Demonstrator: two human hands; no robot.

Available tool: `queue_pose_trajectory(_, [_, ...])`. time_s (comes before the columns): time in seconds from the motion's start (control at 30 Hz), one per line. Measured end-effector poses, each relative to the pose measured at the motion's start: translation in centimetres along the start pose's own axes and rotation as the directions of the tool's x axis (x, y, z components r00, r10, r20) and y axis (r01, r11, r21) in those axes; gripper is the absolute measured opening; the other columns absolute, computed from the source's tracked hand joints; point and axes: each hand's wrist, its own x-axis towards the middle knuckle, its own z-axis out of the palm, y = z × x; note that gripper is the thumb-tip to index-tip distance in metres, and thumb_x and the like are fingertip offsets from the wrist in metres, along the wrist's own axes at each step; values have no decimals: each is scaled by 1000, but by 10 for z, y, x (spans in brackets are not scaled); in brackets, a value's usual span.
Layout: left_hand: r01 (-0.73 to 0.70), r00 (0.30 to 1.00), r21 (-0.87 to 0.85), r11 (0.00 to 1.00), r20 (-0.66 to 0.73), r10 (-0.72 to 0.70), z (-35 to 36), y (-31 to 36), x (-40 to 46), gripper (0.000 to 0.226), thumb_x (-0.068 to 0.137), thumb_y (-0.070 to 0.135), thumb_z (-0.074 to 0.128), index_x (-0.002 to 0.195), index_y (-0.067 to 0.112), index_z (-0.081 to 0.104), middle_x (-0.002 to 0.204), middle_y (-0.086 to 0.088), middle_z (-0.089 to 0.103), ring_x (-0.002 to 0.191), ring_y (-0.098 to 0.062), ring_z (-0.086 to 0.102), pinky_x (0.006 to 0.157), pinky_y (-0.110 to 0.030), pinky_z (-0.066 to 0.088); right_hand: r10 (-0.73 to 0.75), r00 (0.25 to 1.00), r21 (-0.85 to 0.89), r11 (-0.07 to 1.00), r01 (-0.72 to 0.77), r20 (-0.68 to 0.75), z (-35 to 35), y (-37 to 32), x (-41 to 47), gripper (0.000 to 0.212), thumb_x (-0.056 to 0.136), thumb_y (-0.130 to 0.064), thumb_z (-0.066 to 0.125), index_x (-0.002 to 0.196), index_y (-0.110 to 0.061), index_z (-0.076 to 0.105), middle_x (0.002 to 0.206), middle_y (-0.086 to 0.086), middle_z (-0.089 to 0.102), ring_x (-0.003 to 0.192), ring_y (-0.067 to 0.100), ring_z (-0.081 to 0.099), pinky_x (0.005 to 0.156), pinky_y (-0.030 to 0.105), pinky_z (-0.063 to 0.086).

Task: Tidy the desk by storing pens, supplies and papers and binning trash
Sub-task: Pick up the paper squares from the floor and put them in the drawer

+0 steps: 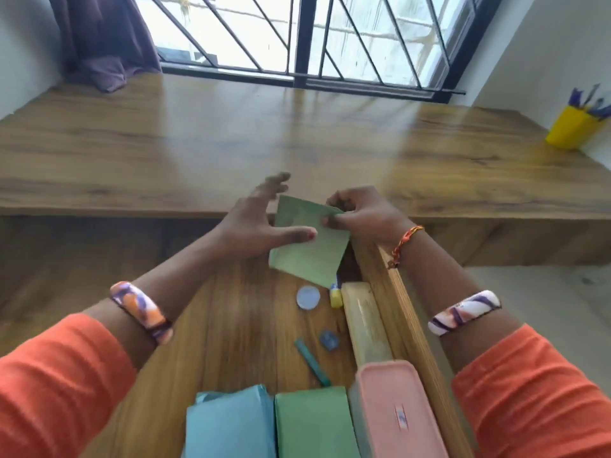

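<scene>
A folded green paper (305, 246) hangs over the far end of an open wooden drawer (231, 312). My right hand (363, 216) pinches its upper right corner between thumb and fingers. My left hand (261, 219) is spread with straight fingers, thumb against the paper's left edge. Inside the drawer lie a pale blue round lid (308, 297), a small yellow glue bottle (336, 297), a dark blue round piece (329, 339), a teal pen (312, 361), a long wooden box (365, 322), a pink-lidded box (396, 411), a blue paper stack (229, 424) and a green paper stack (314, 424).
The wooden desk top (297, 143) stretches ahead under a barred window. A yellow pen holder (570, 127) with several pens stands at the far right. A purple curtain (102, 38) rests on the desk's back left corner. The drawer's right wall (413, 309) runs beside my right forearm.
</scene>
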Motion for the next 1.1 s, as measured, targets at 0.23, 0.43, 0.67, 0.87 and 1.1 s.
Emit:
queue_pose_trajectory(0.23, [51, 972, 305, 951, 203, -118, 33, 12, -85, 16, 79, 16, 71, 95, 14, 69, 83, 4, 64, 75, -11, 58, 67, -22, 46, 0, 961, -368, 924, 106, 276, 30, 3, -88, 18, 79, -10, 70, 96, -14, 68, 87, 1, 63, 79, 15, 57, 68, 23, 48])
queue_pose_trajectory(0.43, [201, 909, 446, 872, 248, -336, 64, 5, -132, 19, 79, 16, 69, 98, 14, 70, 98, -4, 70, 87, -19, 62, 74, -28, 50, 27, 919, -606, 760, 237, 394, 73, 20, -129, 24, 81, -9, 64, 105, -13, 67, 106, 8, 66, 100, 24, 60, 70, 20, 37])
queue_pose_trajectory(0.67, [261, 919, 425, 867, 167, -358, 88, 12, -160, 42, 75, 16, 75, 115, 11, 64, 107, -9, 69, 95, -20, 63, 71, -19, 41, -86, 911, -807, 436, 398, 403, 91, 29, -153, 31, 86, -2, 46, 108, -16, 63, 110, 11, 64, 108, 28, 57, 95, 36, 32])
queue_pose_trajectory(0.87, [213, 911, 487, 847, 213, -352, 74, 15, -180, 49, 81, 22, 69, 127, 13, 54, 128, -6, 59, 115, -20, 56, 96, -28, 45, -120, 909, -875, 248, 416, 399, 102, 32, -163, 33, 92, -3, 40, 118, -12, 57, 115, 12, 62, 112, 29, 54, 96, 39, 33])
queue_pose_trajectory(1.1, [284, 860, 503, 816, 243, -449, 66, 14, -205, 24, 89, 16, 54, 108, 8, 66, 98, -5, 73, 76, -13, 61, 76, -26, 50, -138, 892, -832, 322, 452, 431, 112, 23, -168, 46, 88, -1, 46, 130, -20, 48, 125, 6, 58, 120, 28, 47, 97, 43, 30])
